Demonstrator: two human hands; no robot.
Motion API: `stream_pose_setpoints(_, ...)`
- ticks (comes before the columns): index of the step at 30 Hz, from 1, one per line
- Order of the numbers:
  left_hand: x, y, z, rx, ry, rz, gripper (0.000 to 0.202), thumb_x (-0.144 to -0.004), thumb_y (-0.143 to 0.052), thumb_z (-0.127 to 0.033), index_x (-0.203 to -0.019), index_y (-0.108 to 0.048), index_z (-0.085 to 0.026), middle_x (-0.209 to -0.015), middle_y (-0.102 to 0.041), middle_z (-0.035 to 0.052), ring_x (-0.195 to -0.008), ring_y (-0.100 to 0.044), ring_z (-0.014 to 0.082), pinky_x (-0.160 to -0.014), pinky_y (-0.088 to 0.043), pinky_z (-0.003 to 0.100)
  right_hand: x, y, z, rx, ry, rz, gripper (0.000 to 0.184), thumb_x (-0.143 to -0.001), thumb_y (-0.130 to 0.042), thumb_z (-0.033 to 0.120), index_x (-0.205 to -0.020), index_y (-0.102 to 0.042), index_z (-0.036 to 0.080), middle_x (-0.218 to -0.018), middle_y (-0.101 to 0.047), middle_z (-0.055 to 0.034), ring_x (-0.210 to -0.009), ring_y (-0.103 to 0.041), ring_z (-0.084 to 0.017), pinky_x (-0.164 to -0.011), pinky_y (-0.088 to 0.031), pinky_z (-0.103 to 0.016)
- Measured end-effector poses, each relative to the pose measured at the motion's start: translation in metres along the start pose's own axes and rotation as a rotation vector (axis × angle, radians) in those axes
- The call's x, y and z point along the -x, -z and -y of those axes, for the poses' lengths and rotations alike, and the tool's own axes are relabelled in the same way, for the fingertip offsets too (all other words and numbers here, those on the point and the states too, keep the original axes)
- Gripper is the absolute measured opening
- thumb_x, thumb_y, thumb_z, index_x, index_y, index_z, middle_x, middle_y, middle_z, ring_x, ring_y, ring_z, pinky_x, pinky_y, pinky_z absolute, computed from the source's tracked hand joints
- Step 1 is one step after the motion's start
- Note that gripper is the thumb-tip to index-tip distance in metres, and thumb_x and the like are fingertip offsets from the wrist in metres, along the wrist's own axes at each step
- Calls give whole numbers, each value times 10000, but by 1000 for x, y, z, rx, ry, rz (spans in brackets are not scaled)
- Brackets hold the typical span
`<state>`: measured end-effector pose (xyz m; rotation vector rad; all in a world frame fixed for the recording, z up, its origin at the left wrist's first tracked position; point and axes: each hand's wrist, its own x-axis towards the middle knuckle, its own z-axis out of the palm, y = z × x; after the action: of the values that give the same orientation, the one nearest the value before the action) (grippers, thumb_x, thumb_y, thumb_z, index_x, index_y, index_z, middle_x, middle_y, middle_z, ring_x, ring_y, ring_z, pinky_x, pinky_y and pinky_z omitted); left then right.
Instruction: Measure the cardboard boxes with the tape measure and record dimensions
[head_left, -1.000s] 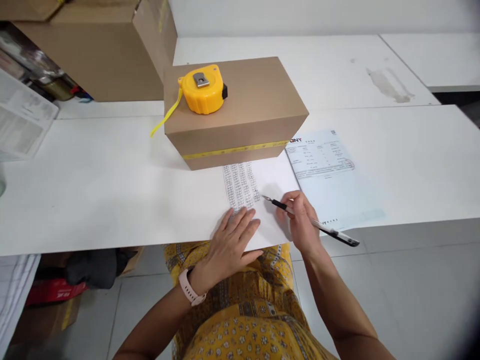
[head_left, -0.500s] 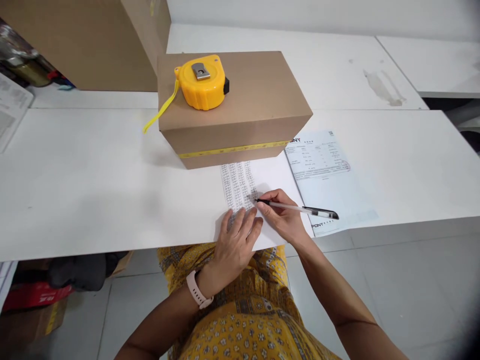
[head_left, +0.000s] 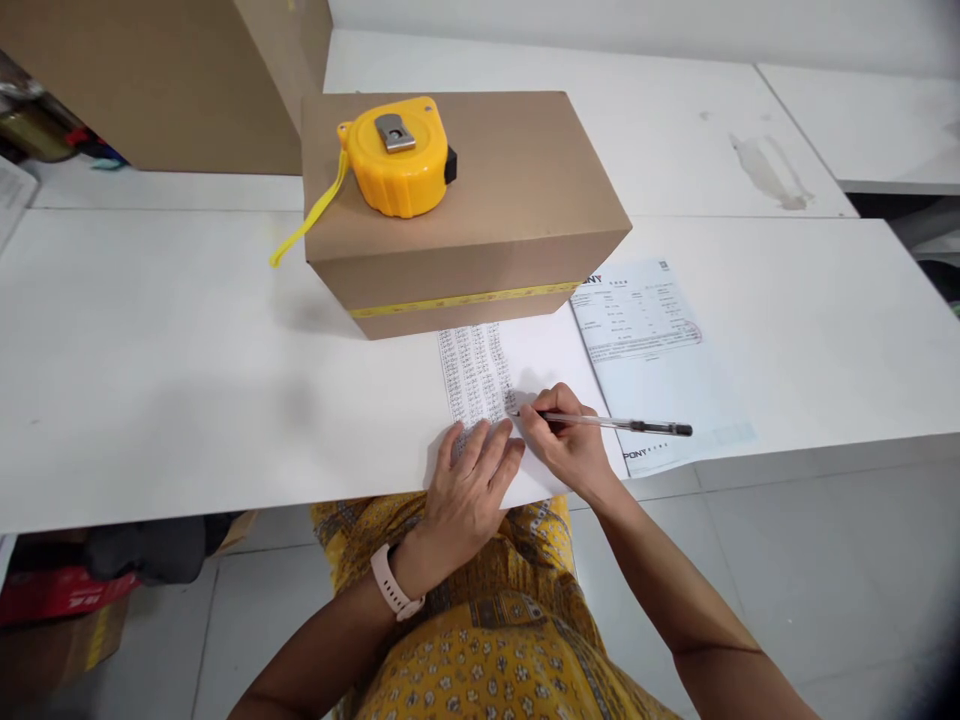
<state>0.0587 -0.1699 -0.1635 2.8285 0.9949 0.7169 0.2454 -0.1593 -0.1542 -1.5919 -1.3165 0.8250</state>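
Columns of small dark handwriting cover part of a white sheet of paper (head_left: 551, 350) near the table's front edge. My left hand (head_left: 472, 480) lies flat on the sheet's lower part, fingers spread, holding nothing. Pinched in my right hand (head_left: 574, 440) is a pen (head_left: 626, 424) with a clear barrel and black ends. Its tip touches the paper, or is very close to it, at the right side of the written columns. The back end of the pen points right, over a pale blue printed form (head_left: 667, 375). A cardboard box (head_left: 510, 170) hides the sheet's far end.
On the box rests a yellow tape measure (head_left: 397, 165) with a yellow strap. A larger cardboard box (head_left: 165, 80) stands at the back left of the white table (head_left: 150, 380). Below the table at left are a dark bag (head_left: 150, 550) and a red package (head_left: 64, 592).
My right hand has moved slightly down the page with the pen, whose tip shifted down and right. The pen lies flatter. My left hand stays in place; the view has shifted slightly.
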Motion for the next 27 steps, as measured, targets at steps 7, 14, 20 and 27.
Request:
stream_pose_setpoints(7, 0, 1, 0, -8, 3, 13, 420, -1000, -467, -240, -1366, -612, -93, -1443, -637, 142, -1341, -509, 318, -1200, -289, 538, 0, 0, 2, 42, 19, 1, 245, -940, -623, 374, -778, -500, 239, -594, -499, 59, -499, -402, -94, -478, -333, -247)
stream_pose_setpoints(14, 1, 0, -1, -2, 4, -2, 412, -1004, -462, -235, -1359, -615, -92, -1434, -643, 143, -1340, -511, 317, -1212, -274, 533, 0, 0, 1, 58, 24, 17, 230, -944, -620, 357, -785, -504, 238, -603, -515, 55, -502, -411, -95, -484, -342, -250)
stream_pose_setpoints(20, 1, -1, -1, -3, 11, 9, 420, -1003, -469, -244, -1371, -607, -96, -1444, -637, 138, -1345, -505, 314, -1215, -275, 532, -1, 0, 3, 52, 28, 15, 236, -934, -615, 336, -763, -483, 242, -602, -501, 52, -513, -409, -103, -490, -339, -258)
stream_pose_setpoints(27, 2, -2, 0, 4, 10, 4, 427, -996, -470, -248, -1372, -607, -97, -1459, -625, 139, -1357, -497, 321, -1220, -261, 534, 0, 0, 0, 24, 2, -2, 262, -941, -621, 357, -759, -471, 244, -599, -469, 59, -510, -384, -101, -490, -324, -264)
